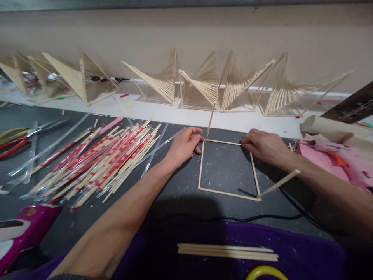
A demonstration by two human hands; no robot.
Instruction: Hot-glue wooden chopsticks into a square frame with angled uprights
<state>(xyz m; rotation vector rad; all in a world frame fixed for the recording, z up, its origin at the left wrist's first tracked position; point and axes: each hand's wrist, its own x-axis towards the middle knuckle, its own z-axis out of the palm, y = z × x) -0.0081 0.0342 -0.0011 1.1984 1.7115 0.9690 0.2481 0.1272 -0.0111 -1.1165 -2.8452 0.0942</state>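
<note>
A square frame of thin wooden sticks (230, 193) lies on the dark work surface. One stick (210, 121) stands up from its far left corner. Another upright stick (279, 183) rises at a slant from the near right corner. My left hand (186, 146) rests beside the far left corner, its fingers loosely curved and apart, the tips at or near the joint. At the far right corner, my right hand (262, 144) pinches the frame; its fingers hide that joint.
Several twisted stick models (159, 83) line the wall. Wrapped chopsticks (110, 159) are heaped at left, near pliers (26, 134) and clear glue sticks (49, 146). A pink glue gun (329, 149) lies right. Loose sticks (227, 252) rest on purple cloth (314, 249); a black cable (247, 218) crosses in front.
</note>
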